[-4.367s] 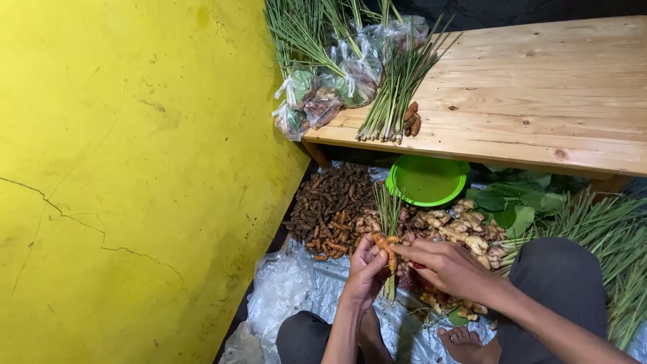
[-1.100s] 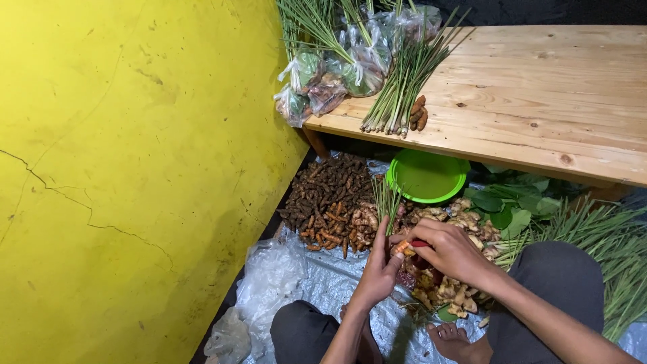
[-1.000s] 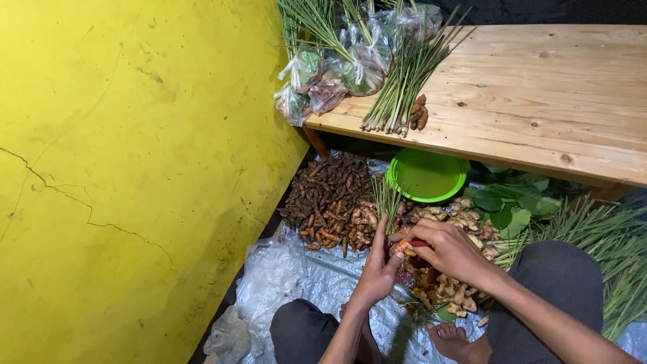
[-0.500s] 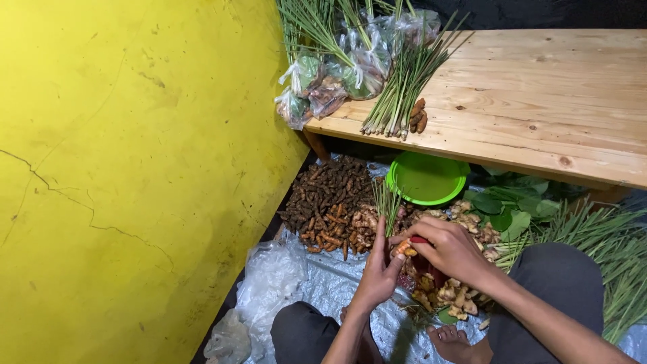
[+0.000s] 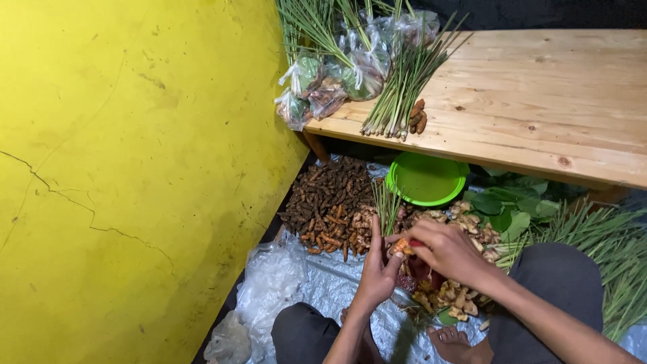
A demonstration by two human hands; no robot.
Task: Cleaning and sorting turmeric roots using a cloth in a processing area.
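The hands (image 5: 411, 253) hide most of the small orange root (image 5: 402, 247).

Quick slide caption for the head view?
Both hands bundle green stalks and orange roots beside a dark root pile.

Both forearms reach forward from the lower edge, converging near centre. Left hand (image 5: 377, 269): back toward the camera, fingers pointing up, thumb angled right, pinching closed. Right hand (image 5: 445, 251): comes in from the right, knuckles up, fingers curled leftward, tips meeting the left thumb. Knees bent; bare foot (image 5: 453, 342) below.
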